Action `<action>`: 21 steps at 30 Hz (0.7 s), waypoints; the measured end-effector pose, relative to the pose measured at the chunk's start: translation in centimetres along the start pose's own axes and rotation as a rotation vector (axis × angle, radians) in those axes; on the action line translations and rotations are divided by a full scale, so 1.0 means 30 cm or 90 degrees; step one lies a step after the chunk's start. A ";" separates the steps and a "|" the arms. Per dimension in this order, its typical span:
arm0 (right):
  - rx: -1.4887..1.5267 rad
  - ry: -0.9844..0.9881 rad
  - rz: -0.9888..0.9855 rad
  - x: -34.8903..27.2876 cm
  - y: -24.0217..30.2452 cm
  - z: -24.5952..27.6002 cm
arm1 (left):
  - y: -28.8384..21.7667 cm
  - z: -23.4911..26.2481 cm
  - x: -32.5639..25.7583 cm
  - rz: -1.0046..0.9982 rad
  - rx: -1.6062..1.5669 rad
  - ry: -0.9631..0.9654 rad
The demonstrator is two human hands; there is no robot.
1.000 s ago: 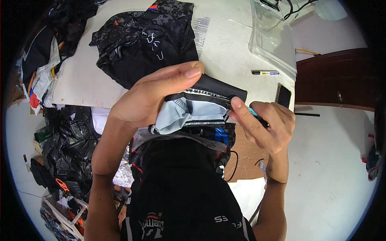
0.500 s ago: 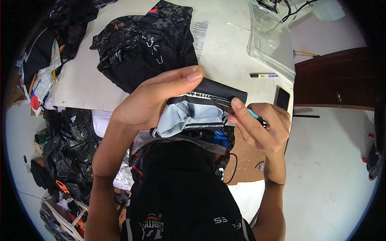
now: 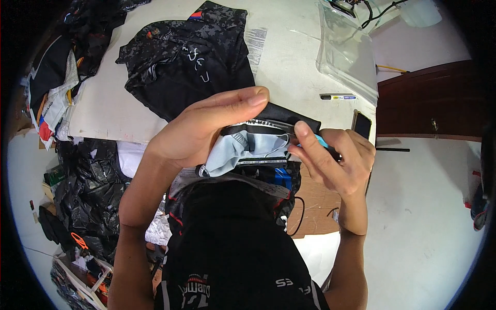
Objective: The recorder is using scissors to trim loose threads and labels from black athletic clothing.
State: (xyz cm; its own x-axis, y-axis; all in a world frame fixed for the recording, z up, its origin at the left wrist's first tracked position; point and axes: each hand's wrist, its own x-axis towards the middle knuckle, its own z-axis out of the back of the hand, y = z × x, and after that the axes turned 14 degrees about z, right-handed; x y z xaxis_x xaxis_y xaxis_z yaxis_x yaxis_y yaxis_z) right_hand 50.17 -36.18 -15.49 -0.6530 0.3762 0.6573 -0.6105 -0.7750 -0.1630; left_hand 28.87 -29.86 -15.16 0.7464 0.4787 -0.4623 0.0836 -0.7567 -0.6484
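My left hand (image 3: 201,124) grips a folded black garment (image 3: 294,114) by its edge, with the thumb on top and the fingers hidden behind the cloth. The garment's pale blue-grey inner side (image 3: 230,152) faces up, bordered by black bands with white print. At the right end of the opening, my right hand (image 3: 338,160) is closed around a small tool (image 3: 321,141) with a turquoise and black handle. Its working end meets the cloth by the band, but the tool's exact kind is hard to make out. Thumb and forefinger are at the cloth edge.
A black camouflage-patterned shirt (image 3: 191,67) lies on the white table (image 3: 294,62). To the right are a marker (image 3: 338,96), a phone (image 3: 362,125) and a clear plastic sheet (image 3: 346,51). Black plastic bags (image 3: 88,191) and piled clothing (image 3: 54,93) stand at the left.
The garment and both hands have shifted slightly to the right. The tool's tip has gone closer in to the band, and its metal part shows less.
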 end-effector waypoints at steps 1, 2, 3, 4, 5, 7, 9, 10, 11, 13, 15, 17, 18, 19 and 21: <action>0.000 0.000 0.000 -0.003 -0.005 -0.003 | 0.001 0.003 0.001 0.007 -0.003 0.001; -0.017 -0.017 0.032 -0.008 -0.015 -0.010 | 0.004 0.007 0.003 0.015 -0.005 0.003; -0.033 -0.035 0.065 -0.010 -0.021 -0.015 | 0.008 0.021 0.007 0.015 -0.006 0.002; -0.032 -0.035 0.065 -0.006 -0.018 -0.009 | 0.014 0.041 0.011 0.016 -0.030 0.044; -0.021 -0.013 0.051 0.002 -0.011 0.003 | 0.018 0.053 0.014 0.018 -0.054 0.086; -0.009 0.009 0.036 0.005 -0.007 0.005 | 0.021 0.058 0.017 0.017 -0.056 0.092; -0.019 0.010 0.040 0.002 -0.005 -0.002 | 0.019 0.049 0.016 0.016 -0.057 0.099; -0.019 0.011 0.039 0.000 -0.006 -0.006 | 0.013 0.029 0.013 0.012 -0.019 0.046; -0.020 0.003 0.044 -0.003 -0.008 -0.011 | 0.009 0.017 0.011 0.007 0.020 -0.006; -0.020 -0.007 0.050 -0.005 -0.010 -0.012 | 0.005 0.008 0.010 0.008 0.028 -0.012; -0.005 0.001 0.060 -0.009 -0.012 -0.008 | 0.008 0.021 0.010 0.009 0.036 -0.019; 0.024 -0.039 0.061 -0.027 -0.036 -0.029 | 0.022 0.066 0.017 0.018 -0.024 0.060; 0.049 -0.076 0.061 -0.038 -0.045 -0.038 | 0.020 0.068 0.022 0.017 -0.023 0.063; 0.046 -0.076 0.062 -0.046 -0.040 -0.039 | 0.017 0.069 0.026 0.008 -0.043 0.080; 0.246 -0.138 -0.231 -0.057 -0.021 -0.041 | 0.010 0.074 0.032 -0.008 -0.061 0.097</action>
State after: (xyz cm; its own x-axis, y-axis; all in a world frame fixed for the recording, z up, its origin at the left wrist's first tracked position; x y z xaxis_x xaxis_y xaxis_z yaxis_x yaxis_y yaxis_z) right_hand 51.11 -35.73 -17.41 -0.3009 0.5714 0.7635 -0.5433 -0.7607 0.3552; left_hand 28.14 -28.64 -17.15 0.8355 0.4211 -0.3529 0.1509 -0.7935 -0.5896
